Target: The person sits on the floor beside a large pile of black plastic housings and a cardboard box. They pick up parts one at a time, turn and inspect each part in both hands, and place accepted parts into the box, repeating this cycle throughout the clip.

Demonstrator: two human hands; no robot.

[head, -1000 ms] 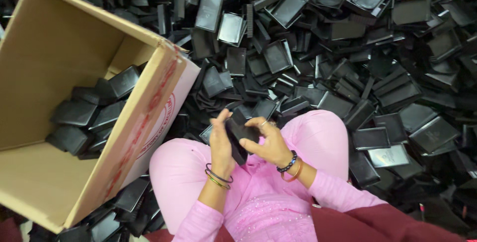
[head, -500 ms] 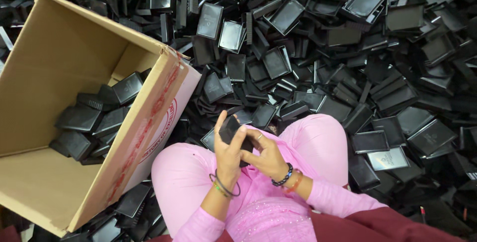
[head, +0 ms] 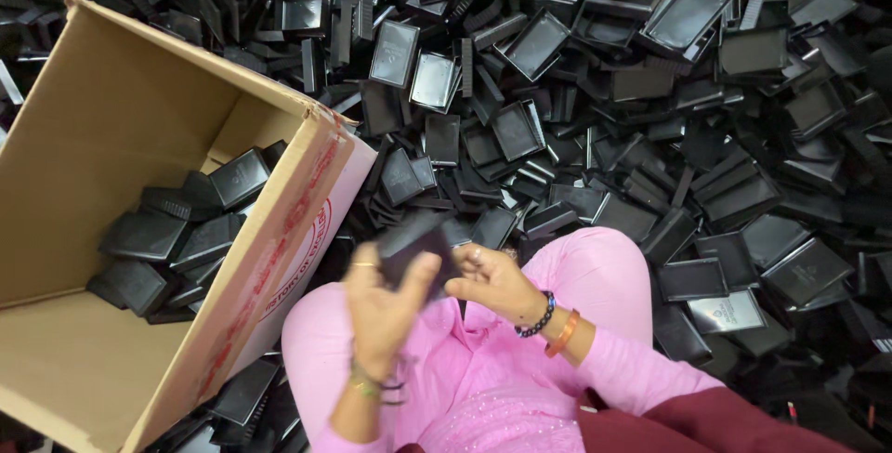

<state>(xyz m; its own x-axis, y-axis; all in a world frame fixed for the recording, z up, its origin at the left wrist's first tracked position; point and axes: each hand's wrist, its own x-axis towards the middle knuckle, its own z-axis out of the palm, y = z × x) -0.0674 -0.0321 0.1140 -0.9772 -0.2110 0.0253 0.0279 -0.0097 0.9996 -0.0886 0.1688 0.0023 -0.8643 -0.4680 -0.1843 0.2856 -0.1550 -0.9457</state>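
I'm seeing left hand (head: pixel 383 302) and right hand (head: pixel 492 278) both gripping black tray (head: pixel 415 247), fingers clenched; motion blurring left hand, tray partly hidden.

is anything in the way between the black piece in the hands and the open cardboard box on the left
Nothing visible does. The left hand and right hand hold the black piece beside the cardboard box; only the box's near wall, open at the top, lies between them.

We hold a black plastic case (head: pixel 415 247) over our lap, left hand (head: pixel 386 309) blurred, right hand (head: pixel 491 281) touching its right end. Cardboard box (head: pixel 84 137) at left holds stacked cases (head: pixel 181 230). Loose black cases (head: pixel 650 91) heap on the floor.
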